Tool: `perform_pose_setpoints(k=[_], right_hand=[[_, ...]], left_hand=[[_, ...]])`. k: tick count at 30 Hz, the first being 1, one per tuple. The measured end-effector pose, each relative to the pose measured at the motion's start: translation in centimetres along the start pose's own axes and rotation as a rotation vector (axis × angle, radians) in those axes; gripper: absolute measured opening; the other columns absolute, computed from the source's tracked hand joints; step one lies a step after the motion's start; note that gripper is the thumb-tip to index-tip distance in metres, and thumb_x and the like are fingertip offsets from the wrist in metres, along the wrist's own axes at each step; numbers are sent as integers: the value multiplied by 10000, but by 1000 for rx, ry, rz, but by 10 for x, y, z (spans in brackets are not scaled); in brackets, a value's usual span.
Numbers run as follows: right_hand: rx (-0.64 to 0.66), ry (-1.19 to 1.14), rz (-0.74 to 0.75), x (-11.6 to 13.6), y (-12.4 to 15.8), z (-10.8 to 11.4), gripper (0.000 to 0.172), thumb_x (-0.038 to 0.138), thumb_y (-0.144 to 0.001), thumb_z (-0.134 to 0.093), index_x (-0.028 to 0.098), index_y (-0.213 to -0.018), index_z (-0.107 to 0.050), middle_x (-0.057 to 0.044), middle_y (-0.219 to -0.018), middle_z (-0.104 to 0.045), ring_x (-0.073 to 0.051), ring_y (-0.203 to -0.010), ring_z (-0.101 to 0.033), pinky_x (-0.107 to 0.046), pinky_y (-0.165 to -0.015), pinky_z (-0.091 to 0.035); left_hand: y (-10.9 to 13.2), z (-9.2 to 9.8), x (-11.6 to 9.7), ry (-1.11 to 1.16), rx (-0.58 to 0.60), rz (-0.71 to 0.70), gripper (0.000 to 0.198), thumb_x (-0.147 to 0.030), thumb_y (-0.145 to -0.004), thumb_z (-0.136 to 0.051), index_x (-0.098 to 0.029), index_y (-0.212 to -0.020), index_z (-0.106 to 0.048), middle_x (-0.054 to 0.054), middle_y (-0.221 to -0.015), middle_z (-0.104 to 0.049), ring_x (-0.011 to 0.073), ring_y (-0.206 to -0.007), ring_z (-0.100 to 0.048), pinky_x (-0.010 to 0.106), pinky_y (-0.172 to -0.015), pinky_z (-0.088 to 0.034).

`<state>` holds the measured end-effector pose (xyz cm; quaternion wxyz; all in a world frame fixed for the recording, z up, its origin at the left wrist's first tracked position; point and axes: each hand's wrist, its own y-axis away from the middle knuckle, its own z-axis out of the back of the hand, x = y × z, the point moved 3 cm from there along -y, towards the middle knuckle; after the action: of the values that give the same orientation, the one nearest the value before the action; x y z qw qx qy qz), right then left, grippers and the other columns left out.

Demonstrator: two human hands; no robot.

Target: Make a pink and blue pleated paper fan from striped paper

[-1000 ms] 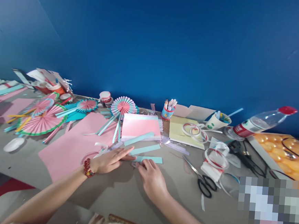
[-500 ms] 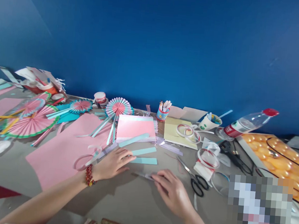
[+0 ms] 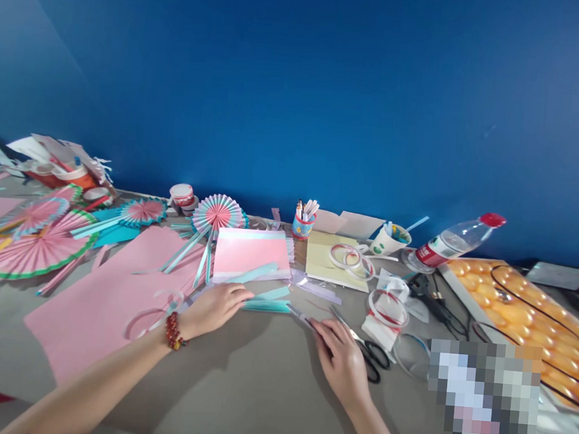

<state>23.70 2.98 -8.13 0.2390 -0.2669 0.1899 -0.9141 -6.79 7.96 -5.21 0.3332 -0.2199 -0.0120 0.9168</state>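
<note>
My left hand (image 3: 215,308), with a red bead bracelet at the wrist, lies flat with fingers stretched out on the left end of a light teal paper strip (image 3: 268,305) on the grey table (image 3: 256,388). My right hand (image 3: 341,358) is to the right, fingers pinched on a thin pale strip (image 3: 299,315) that runs up and left toward the teal strip. More teal strips (image 3: 260,273) lie just behind. Black-handled scissors (image 3: 366,349) rest right beside my right hand.
A big pink sheet (image 3: 107,296) lies left, pleated pink paper fans (image 3: 36,247) beyond it. A pink card stack (image 3: 251,254), yellow pad (image 3: 328,263), tape rolls (image 3: 387,308), pen cup (image 3: 302,223), paper cup (image 3: 387,238), tipped water bottle (image 3: 450,243) and orange tray (image 3: 528,303) crowd the back and right.
My right hand slid rightward from the teal strip, drawing a thin pale strip out with it. The left hand stayed pressed on the strip. The view shifted, so the table's things drifted left.
</note>
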Motion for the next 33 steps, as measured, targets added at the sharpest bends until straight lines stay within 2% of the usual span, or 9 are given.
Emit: perform_pose_setpoints(k=[4, 7, 11, 15, 20, 27, 33], right_hand=[[-46, 38, -37, -2, 1, 1, 270, 163, -945, -476, 216, -1160, -631, -81, -980, -643, -237, -910, -630, -432, -856, -519], [-100, 56, -47, -3, 0, 1, 255, 172, -945, -479, 205, -1140, -639, -86, -979, -649, -240, -905, -638, -425, -840, -528], [-95, 53, -50, -5, 0, 0, 260, 166, -944, -474, 205, -1139, -641, -88, -978, -651, -238, -909, -637, -425, -838, -534], [-103, 46, -59, -7, 1, -1, 249, 180, -945, -477, 208, -1127, -644, -90, -980, -653, -240, -900, -640, -421, -819, -544], [-119, 35, -57, -7, 0, 0, 244, 193, -950, -470, 210, -1114, -649, -95, -987, -660, -240, -902, -651, -410, -801, -555], [-128, 40, -71, -2, -5, 5, 249, 230, -958, -467, 227, -1093, -676, -89, -942, -671, -237, -864, -663, -388, -775, -566], [-131, -10, -46, -1, -4, 7, 249, 207, -956, -487, 222, -1126, -668, -89, -961, -660, -228, -903, -650, -380, -806, -554]], left_hand=[[-6, 4, 0, 65, 50, 45, 196, -172, -966, -464, -230, -1098, -597, 11, -1043, -660, 164, -900, -650, 267, -799, -481], [-7, 4, -3, 10, 59, 5, 179, -151, -941, -493, -228, -1072, -588, 21, -1093, -630, 174, -920, -638, 285, -822, -472], [-5, -4, -6, -61, 47, -58, 175, -142, -934, -506, -231, -1072, -567, 35, -1139, -593, 191, -968, -613, 314, -863, -456], [-5, -10, -6, -25, 4, -23, 93, -176, -971, -472, -214, -1019, -541, 26, -1038, -615, 181, -914, -608, 302, -826, -456], [-7, -11, -8, -63, -9, -83, 184, -128, -980, -397, -197, -976, -568, 25, -980, -619, 169, -868, -588, 291, -809, -457], [-7, -13, -10, -71, 28, -122, 272, -86, -960, -405, -209, -1117, -589, 38, -1069, -615, 191, -980, -559, 344, -914, -455], [-5, -14, -8, 2, -8, -150, 281, -67, -954, -379, -205, -1070, -595, 36, -1015, -631, 191, -952, -555, 361, -904, -447]])
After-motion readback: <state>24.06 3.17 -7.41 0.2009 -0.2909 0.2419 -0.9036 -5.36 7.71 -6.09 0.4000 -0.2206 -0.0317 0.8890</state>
